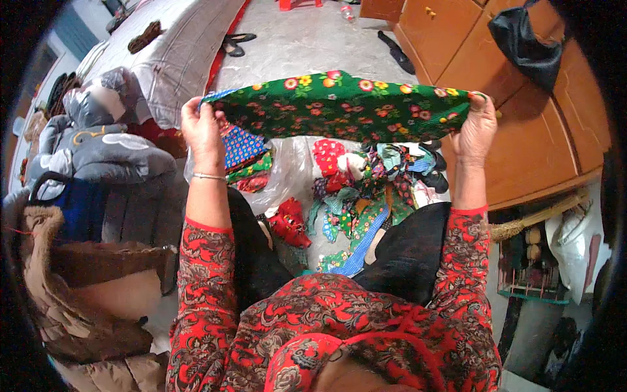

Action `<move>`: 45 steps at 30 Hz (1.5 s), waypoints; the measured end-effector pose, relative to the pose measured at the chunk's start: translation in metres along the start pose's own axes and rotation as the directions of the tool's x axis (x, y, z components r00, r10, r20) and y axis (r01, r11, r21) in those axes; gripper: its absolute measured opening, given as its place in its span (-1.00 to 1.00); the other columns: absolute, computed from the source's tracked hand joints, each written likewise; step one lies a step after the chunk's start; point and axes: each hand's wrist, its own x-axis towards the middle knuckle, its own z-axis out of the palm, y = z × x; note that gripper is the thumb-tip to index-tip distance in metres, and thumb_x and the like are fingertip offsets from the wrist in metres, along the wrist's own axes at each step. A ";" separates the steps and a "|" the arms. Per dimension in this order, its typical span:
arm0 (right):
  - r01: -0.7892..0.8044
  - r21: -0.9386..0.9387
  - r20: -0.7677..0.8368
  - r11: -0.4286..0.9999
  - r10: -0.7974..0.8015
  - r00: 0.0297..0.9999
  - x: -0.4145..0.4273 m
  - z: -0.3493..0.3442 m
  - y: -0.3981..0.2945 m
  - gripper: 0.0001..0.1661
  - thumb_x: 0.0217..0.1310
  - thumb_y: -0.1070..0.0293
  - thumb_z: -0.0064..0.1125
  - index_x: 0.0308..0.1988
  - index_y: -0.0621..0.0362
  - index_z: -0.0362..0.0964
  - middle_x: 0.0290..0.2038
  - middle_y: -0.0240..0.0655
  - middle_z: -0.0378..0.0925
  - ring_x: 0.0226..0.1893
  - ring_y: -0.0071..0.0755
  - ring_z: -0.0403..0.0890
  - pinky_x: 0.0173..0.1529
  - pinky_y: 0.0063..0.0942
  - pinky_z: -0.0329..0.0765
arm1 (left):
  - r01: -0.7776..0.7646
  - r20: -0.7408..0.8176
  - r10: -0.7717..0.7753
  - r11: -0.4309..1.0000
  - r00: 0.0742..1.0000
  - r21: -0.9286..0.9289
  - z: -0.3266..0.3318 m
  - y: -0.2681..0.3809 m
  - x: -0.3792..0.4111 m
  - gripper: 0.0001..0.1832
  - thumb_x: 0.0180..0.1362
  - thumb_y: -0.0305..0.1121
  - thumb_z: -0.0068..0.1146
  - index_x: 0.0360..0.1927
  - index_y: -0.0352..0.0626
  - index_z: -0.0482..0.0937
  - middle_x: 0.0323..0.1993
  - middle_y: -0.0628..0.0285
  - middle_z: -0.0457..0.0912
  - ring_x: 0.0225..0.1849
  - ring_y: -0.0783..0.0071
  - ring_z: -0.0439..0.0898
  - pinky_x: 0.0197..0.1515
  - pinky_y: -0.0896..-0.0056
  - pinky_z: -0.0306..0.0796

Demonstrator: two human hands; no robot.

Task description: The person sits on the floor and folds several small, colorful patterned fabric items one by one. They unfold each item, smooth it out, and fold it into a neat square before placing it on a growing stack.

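A green floral cloth (343, 105) is stretched between my two raised hands. My left hand (203, 125) pinches its left end, where a bit of blue-patterned fabric shows. At the right end, my right hand (475, 120) grips the cloth's corner between thumb and fingers. Below it on the floor lie folded patterned fabrics (242, 149) beside a clear plastic sheet (289, 166). A heap of mixed fabric scraps (382, 166) lies farther right, and a red scrap (290, 223) is between my legs, near long green and blue strips (365, 240).
To the right stand wooden cabinets (519, 132) with a black bag (526, 46) hanging on them, and a straw broom (539, 215). A covered bed (171, 63) and piled clothes (112, 152) are at the left. Black shoes (235, 45) and a plastic bottle (348, 13) lie on the floor ahead.
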 end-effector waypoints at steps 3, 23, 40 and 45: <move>-0.111 0.047 0.012 0.993 0.111 0.994 -0.007 0.010 -0.003 -0.84 0.22 0.29 0.13 -0.34 0.14 0.45 -0.44 -0.46 0.52 -0.43 -0.62 0.48 -0.30 -0.66 0.43 | 0.013 -0.021 -0.014 0.998 1.000 -0.066 -0.007 -0.003 0.004 -0.88 0.22 -0.48 -0.06 -0.18 -0.18 0.36 -0.49 0.32 0.48 -0.57 0.65 0.46 -0.58 0.66 0.33; -0.401 -0.130 0.511 0.907 0.408 0.756 -0.030 0.006 -0.013 -0.90 0.02 0.42 0.08 -0.48 0.10 0.31 -0.30 -0.41 0.49 -0.30 -0.58 0.43 -0.18 -0.57 0.38 | 0.048 -0.066 -0.063 0.976 0.996 -0.210 -0.028 -0.007 0.022 -0.91 0.22 -0.45 -0.04 -0.22 -0.17 0.37 -0.48 0.34 0.49 -0.50 0.60 0.46 -0.46 0.62 0.34; -0.134 -0.044 0.101 0.990 0.138 0.985 -0.021 0.005 -0.003 -0.87 0.24 0.44 0.08 -0.20 0.17 0.33 -0.36 -0.46 0.44 -0.35 -0.65 0.45 -0.26 -0.67 0.42 | -0.055 0.015 0.060 0.966 0.998 -0.253 -0.016 -0.012 0.018 -0.87 0.22 -0.55 -0.07 -0.16 -0.22 0.37 -0.29 0.23 0.48 -0.32 0.51 0.51 -0.24 0.54 0.47; 0.500 -0.153 0.163 0.852 -0.478 0.863 -0.059 0.048 -0.074 -0.90 0.29 0.35 -0.03 -0.32 0.10 0.31 -0.43 -0.30 0.45 -0.36 -0.42 0.49 -0.26 -0.48 0.47 | -0.379 -0.221 0.314 0.839 0.923 -0.392 -0.015 0.044 -0.007 -0.76 0.19 -0.63 -0.21 -0.14 -0.06 0.33 -0.13 0.16 0.50 -0.24 0.39 0.53 -0.19 0.30 0.52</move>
